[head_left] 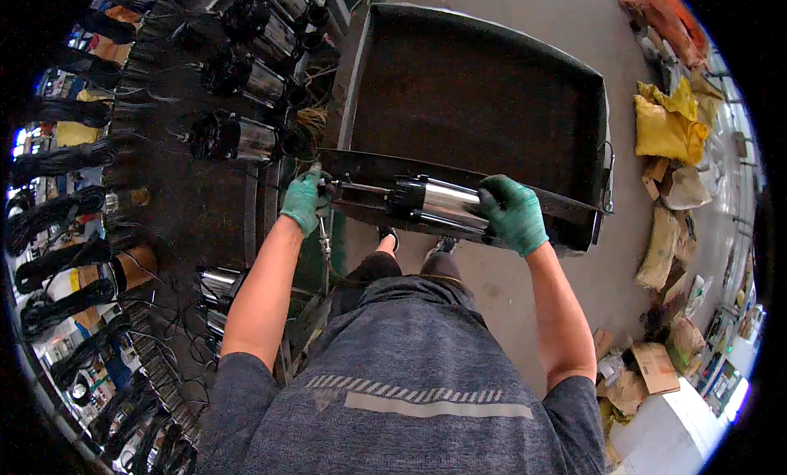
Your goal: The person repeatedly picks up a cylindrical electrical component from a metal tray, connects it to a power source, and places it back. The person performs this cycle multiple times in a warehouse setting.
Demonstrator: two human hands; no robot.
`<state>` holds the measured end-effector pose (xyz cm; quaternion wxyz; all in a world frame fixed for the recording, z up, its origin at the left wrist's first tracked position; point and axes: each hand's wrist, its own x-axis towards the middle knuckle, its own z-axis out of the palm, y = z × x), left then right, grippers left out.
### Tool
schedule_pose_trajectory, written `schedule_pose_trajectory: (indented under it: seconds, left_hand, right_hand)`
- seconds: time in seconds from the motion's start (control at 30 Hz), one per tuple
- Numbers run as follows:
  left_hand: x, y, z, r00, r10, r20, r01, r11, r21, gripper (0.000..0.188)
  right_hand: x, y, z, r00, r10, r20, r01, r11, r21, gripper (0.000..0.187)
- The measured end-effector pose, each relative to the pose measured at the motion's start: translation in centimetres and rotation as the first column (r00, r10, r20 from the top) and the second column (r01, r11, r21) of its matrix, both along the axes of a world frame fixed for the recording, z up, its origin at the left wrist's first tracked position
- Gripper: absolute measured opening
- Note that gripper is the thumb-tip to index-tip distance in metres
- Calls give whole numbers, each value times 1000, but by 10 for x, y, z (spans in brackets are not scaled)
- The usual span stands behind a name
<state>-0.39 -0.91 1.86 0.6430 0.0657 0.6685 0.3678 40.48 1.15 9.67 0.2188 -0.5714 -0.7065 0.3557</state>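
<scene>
silver-black motor (447, 203) crosswise at near edge of metal tray (475, 90); right hand (515, 216) grip clamped on its end. left hand (303, 200) by shaft (365, 187), closure unclear. work on it seems midway; similar motors (256, 139) on worktop (215, 204), likely waiting.

Worn on the head, left of a side-by-side pair, looking steeply down from above the left hand (302, 201) and right hand (518, 216). Facing forward over the open dark bin (484, 98) beyond the hands, and back over the grey shirt (393, 356) on the near side of them. Near enough to place both hands around mid-height, yet wide enough to take in the cluttered surface (168, 206) to their left and the floor (496, 288) and yellow sack (668, 129) to their right. Fisheye, upright and unmirrored, with straight edges bowing toward the rim.
</scene>
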Motion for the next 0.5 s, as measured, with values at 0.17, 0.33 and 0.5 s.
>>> schedule_pose_trajectory:
  seconds: [0.17,0.33,0.5]
  left_hand:
    - [5,5,-10,992,-109,-57,107,994,-32,31]
    - [2,12,-3,983,-184,-8,183,982,-34,31]
    - [4,15,-6,974,-222,-41,221,975,-12,31]
  right_hand:
    - [-3,-3,-5,994,-111,-19,110,992,-67,15]
    - [-2,-2,-6,992,-119,49,120,992,-37,15]
    - [-5,-1,-4,989,-109,102,111,994,-19,15]
